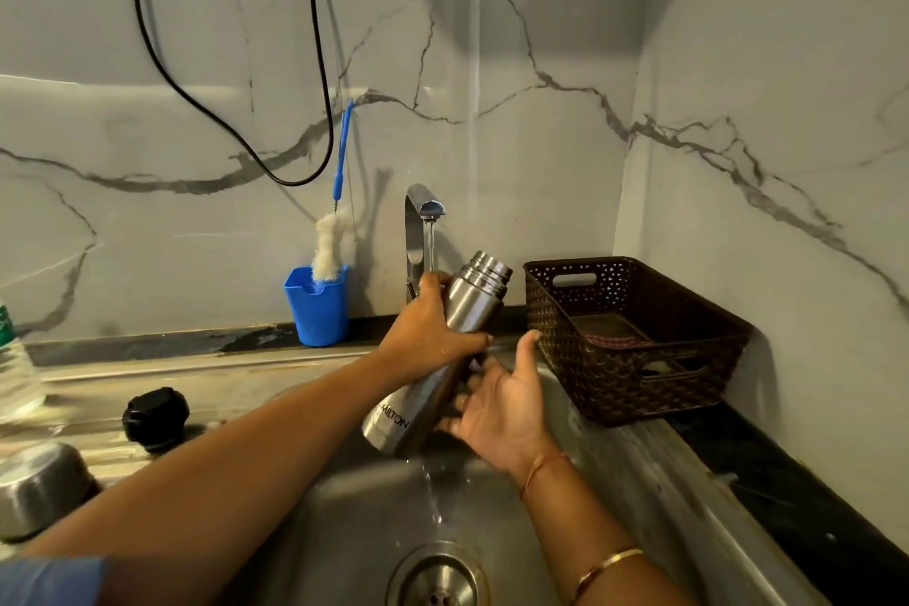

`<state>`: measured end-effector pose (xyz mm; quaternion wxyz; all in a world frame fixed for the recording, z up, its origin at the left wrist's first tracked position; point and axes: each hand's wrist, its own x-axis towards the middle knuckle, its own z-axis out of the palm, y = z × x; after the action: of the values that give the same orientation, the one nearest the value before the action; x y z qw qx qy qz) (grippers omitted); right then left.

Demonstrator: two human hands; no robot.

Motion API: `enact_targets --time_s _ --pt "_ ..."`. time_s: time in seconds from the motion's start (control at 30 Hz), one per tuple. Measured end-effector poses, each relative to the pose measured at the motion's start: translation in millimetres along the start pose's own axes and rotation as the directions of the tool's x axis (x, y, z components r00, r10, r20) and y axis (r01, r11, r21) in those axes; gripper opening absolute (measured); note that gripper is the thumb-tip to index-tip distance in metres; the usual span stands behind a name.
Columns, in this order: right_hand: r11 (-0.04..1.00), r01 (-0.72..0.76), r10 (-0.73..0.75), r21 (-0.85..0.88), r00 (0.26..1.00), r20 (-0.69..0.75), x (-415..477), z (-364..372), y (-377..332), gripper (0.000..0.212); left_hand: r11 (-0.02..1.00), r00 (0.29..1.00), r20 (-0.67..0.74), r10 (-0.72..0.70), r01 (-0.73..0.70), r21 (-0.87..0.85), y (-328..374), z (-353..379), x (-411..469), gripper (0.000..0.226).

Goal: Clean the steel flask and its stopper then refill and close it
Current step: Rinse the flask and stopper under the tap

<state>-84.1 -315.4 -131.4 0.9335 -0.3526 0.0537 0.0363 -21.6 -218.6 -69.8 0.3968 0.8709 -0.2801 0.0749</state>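
A blue fabric sleeve (49, 578) and two bare forearms, the right ringed by thin gold bangles (610, 562), reach over a dull stainless-steel sink (344, 522) whose round ribbed drain (438, 578) takes a thin run of water. On the wet tabletop (123, 372) to the left sit a rounded steel bowl (39, 487) and the squat black plastic stopper (156, 418), well apart from the flask. Over the basin, the right hand (497, 408) lies open-palmed, thumb raised, cradling the lower body of the tall cylindrical brushed-steel flask (474, 305), while the grip of the left hand (428, 330) is clamped round its middle. The flask tilts, base down toward the drain, its uncapped, ridged mouth pointing up and to the right. The stream from the curved chrome tap (417, 212) lands on the left knuckles just beside the neck, not in the mouth. The step looks like an outside rinse; done well, it calls for turning the flask so water meets every side, working the neck ridges where residue would lodge, then bringing the mouth under the stream. Smooth wet steel is likely slippery, so the clamped grip matters. Behind, a blue plastic cup (317, 310) holds a white-bristled bottle brush with a blue handle (327, 251); a brown woven-pattern plastic basket (615, 389) with a checked cloth (610, 340) stands right, against a grey-veined marble wall (565, 89) where a black cable (290, 183) loops.
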Motion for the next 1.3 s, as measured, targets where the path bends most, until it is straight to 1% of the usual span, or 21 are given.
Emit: enact_targets --time_s 0.13,0.2,0.27,0.33,0.37,0.4,0.43,0.5,0.53,0.6,0.7,0.77,0.8,0.83,0.93,1.0,1.03,1.1,1.13,1.23,1.3 --pt "0.985 0.155 -0.155 0.072 0.988 -0.008 -1 -1 -6 0.081 0.987 0.998 0.056 0.012 -0.003 -0.159 -11 2 -7 0.089" --pt "0.987 0.163 -0.163 0.008 0.986 -0.019 -2 1 -3 0.073 0.970 0.999 0.040 0.003 0.007 -0.244 -10 -2 -4 0.090" --pt "0.989 0.074 -0.079 -0.129 0.996 -0.035 -4 4 4 0.067 0.944 1.000 0.013 -0.007 0.011 -0.329 -5 -9 1 0.089" --pt "0.972 -0.097 0.083 -0.216 0.994 -0.072 -1 4 11 0.072 0.932 1.000 0.003 0.011 -0.009 -0.364 1 -15 7 0.085" --pt "0.966 -0.172 0.161 -0.194 0.984 -0.072 1 3 12 0.077 0.939 0.999 0.011 0.050 -0.044 -0.341 3 -17 9 0.083" --pt "0.967 -0.218 0.213 -0.135 0.976 -0.048 2 2 10 0.082 0.950 0.993 0.033 0.110 -0.096 -0.297 5 -19 10 0.082" --pt "0.971 -0.232 0.231 -0.056 0.973 -0.016 3 1 7 0.085 0.958 0.981 0.072 0.178 -0.156 -0.240 6 -19 10 0.082" --pt "0.979 -0.193 0.189 0.068 0.980 0.062 1 -2 0 0.083 0.953 0.935 0.191 0.298 -0.279 -0.120 5 -18 7 0.084" --pt "0.979 -0.162 0.150 0.125 0.983 0.104 -1 -3 -4 0.078 0.942 0.907 0.257 0.335 -0.332 -0.055 2 -16 5 0.086" --pt "0.971 -0.097 0.068 0.218 0.988 0.140 -7 -5 -10 0.070 0.913 0.867 0.355 0.350 -0.400 0.077 -4 -14 0 0.088" --pt "0.973 -0.032 0.016 0.230 0.998 0.068 -8 -8 -18 0.077 0.877 0.852 0.418 0.315 -0.430 0.214 -12 -18 -2 0.090" --pt "0.979 -0.021 0.014 0.200 0.999 0.032 -7 -9 -22 0.079 0.805 0.834 0.454 0.312 -0.486 0.341 -14 -23 -1 0.089" --pt "0.985 -0.019 0.016 0.172 1.000 0.017 -6 -10 -25 0.077 0.748 0.824 0.470 0.316 -0.521 0.411 -15 -24 0 0.087" --pt "0.989 -0.016 0.018 0.147 1.000 -0.017 -6 -10 -26 0.074 0.672 0.814 0.486 0.318 -0.555 0.489 -15 -24 1 0.085" --pt "0.997 -0.002 0.017 0.076 0.979 -0.203 -3 -9 -23 0.053 0.364 0.791 0.525 0.313 -0.611 0.703 -17 -18 3 0.080" --pt "1.000 -0.011 0.006 -0.017 0.957 -0.290 0 -7 -15 0.045 0.244 0.779 0.535 0.328 -0.617 0.749 -14 -13 4 0.078" --pt "0.999 -0.016 0.001 -0.046 0.948 -0.319 1 -6 -12 0.042 0.195 0.759 0.542 0.360 -0.629 0.753 -12 -10 4 0.078" --pt "0.999 0.005 -0.021 -0.044 0.929 -0.369 3 -7 -6 0.037 0.095 0.691 0.571 0.443 -0.670 0.737 -10 -5 4 0.080" --pt "0.999 0.026 -0.036 -0.032 0.917 -0.398 4 -9 -4 0.036 0.071 0.657 0.585 0.475 -0.691 0.719 -10 -3 5 0.081" --pt "0.995 0.093 -0.101 -0.040 0.869 -0.484 4 -15 -6 0.032 0.054 0.575 0.580 0.577 -0.736 0.675 -12 -3 11 0.085" --pt "0.993 0.100 -0.114 -0.054 0.852 -0.511 4 -19 -6 0.032 0.060 0.565 0.553 0.612 -0.731 0.680 -13 -7 15 0.079"
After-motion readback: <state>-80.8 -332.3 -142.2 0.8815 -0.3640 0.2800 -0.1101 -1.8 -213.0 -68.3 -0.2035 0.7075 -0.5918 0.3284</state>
